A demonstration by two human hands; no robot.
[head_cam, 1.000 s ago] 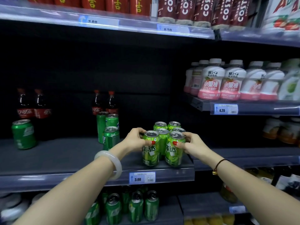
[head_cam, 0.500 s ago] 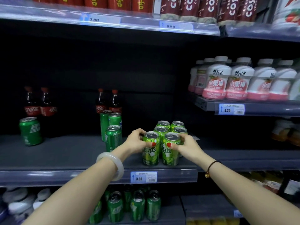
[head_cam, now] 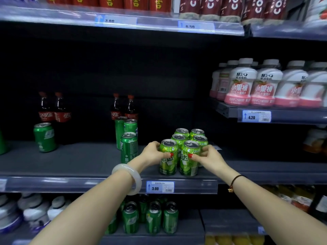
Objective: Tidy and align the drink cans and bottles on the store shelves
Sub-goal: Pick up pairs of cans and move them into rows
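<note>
From up here I see my left hand wrapped around the front-left light-green can, thumb on its label, and my right hand gripping the front-right light-green can the same way. The two cans stand upright, touching each other, at the front edge of the grey shelf. Each label carries a large white character "达" partly covered by my thumbs; the rest I cannot read. Behind my fingers sit four more light-green cans in two close rows.

Just below my hands the price tag reads "3.00". Left of my left hand stands a dark-green Sprite can, with two more green cans behind it and two cola bottles with red labels at the back. Further left is a lone green can before another pair of cola bottles.

Up and right of my right hand, white and pink bottles read "小果桶" above a tag marked "4.20". The top rail shows "3.00" and "6.50". A pale bangle circles my left wrist, a dark cord bracelet my right.
</note>
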